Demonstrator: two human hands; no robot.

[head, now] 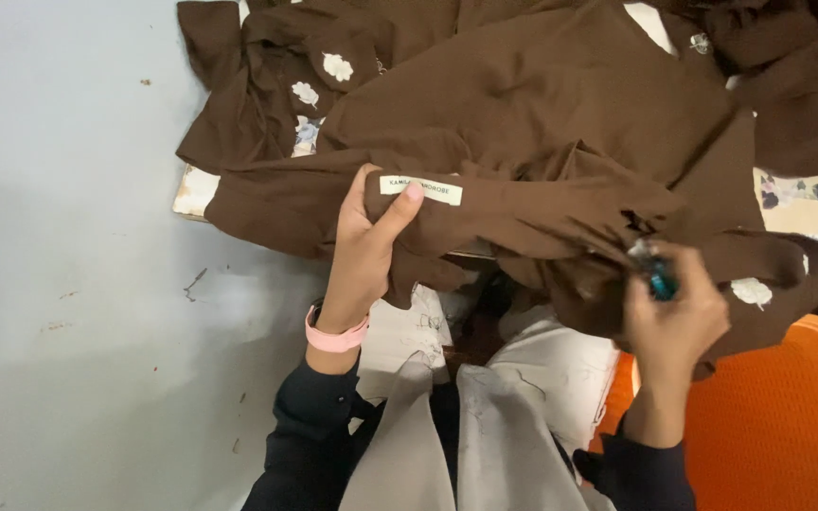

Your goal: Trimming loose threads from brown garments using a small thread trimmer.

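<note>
A brown garment [542,123] lies bunched over the table edge. My left hand [366,251] grips a fold of it, with the thumb pressed beside a small white sewn-in label [420,188]. My right hand [674,308] holds another fold lower right and pinches a small teal tool [660,281] against the cloth; the tool's shape is mostly hidden by my fingers. A pink band [336,338] sits on my left wrist.
More brown cloth with white flower patches [337,66] is piled at the back. A light table top [811,218] shows at right. An orange plastic chair [778,416] stands at lower right. Grey floor [68,284] fills the left.
</note>
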